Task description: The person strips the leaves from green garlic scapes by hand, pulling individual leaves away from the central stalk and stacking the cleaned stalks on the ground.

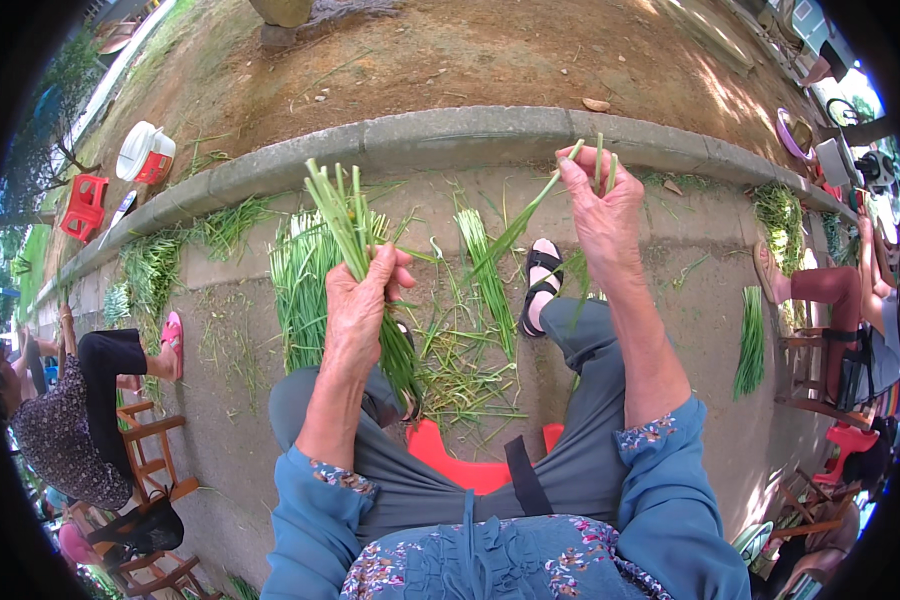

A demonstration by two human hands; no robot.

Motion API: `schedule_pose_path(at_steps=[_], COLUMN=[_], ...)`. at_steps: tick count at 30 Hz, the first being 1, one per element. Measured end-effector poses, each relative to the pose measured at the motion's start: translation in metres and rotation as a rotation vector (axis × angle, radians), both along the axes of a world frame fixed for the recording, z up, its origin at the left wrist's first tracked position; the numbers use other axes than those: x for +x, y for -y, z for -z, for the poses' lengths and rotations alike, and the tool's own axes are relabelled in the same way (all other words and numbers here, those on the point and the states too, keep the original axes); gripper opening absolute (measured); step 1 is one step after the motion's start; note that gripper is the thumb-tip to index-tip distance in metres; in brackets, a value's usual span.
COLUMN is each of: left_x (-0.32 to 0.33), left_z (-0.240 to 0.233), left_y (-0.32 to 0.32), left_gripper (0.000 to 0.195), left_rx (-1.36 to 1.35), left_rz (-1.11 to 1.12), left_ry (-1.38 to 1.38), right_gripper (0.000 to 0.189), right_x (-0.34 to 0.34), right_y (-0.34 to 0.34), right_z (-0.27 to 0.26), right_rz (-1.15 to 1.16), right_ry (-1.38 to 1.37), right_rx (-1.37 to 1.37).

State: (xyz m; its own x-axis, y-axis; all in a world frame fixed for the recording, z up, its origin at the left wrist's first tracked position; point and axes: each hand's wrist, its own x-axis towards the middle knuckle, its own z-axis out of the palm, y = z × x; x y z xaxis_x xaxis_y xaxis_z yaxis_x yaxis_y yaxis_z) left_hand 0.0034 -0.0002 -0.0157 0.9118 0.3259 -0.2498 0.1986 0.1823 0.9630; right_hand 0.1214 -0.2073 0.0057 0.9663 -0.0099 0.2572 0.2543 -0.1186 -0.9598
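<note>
My left hand (364, 300) is closed around a bundle of long green stalks (341, 221), their pale cut ends pointing up and the leafy ends hanging towards my knee. To the right and farther up, my right hand (604, 206) holds a few separate stalks (529, 214) between thumb and fingers, one slanting down to the left. A thick pile of stalks (296, 289) lies on the pavement behind my left hand. Between my hands lies a smaller bundle (487, 277), with loose trimmings (465, 375) scattered below it, in front of the red plastic stool (457, 465) under me.
A concrete kerb (465, 135) runs across beyond my feet, with bare soil behind it. White bucket (141, 154) and red stool (84, 206) stand at upper left. People sit on both sides near wooden chairs (150, 450). Another green bundle (750, 341) lies at right.
</note>
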Motion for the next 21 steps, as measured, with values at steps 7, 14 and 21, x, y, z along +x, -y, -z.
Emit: schedule_pose_path(at_steps=[7,14,21], left_x=[0.001,-0.001,-0.002], left_z=[-0.007,-0.016,-0.019], left_y=[0.008,0.016,0.017], left_gripper=[0.022,0.026,0.023], left_rx=[0.064,-0.091,-0.228], left_rz=[0.150,0.387,0.352], left_ry=[-0.044,-0.146,-0.095], right_gripper=[0.011,0.015,0.022], right_x=[-0.017,-0.030,-0.036], right_y=[-0.006,-0.019,-0.025], right_z=[-0.014,-0.013,-0.014], right_rz=[-0.434,-0.567,-0.575], right_ry=[-0.374,-0.410,-0.456], right_rx=[0.124,0.133,0.189])
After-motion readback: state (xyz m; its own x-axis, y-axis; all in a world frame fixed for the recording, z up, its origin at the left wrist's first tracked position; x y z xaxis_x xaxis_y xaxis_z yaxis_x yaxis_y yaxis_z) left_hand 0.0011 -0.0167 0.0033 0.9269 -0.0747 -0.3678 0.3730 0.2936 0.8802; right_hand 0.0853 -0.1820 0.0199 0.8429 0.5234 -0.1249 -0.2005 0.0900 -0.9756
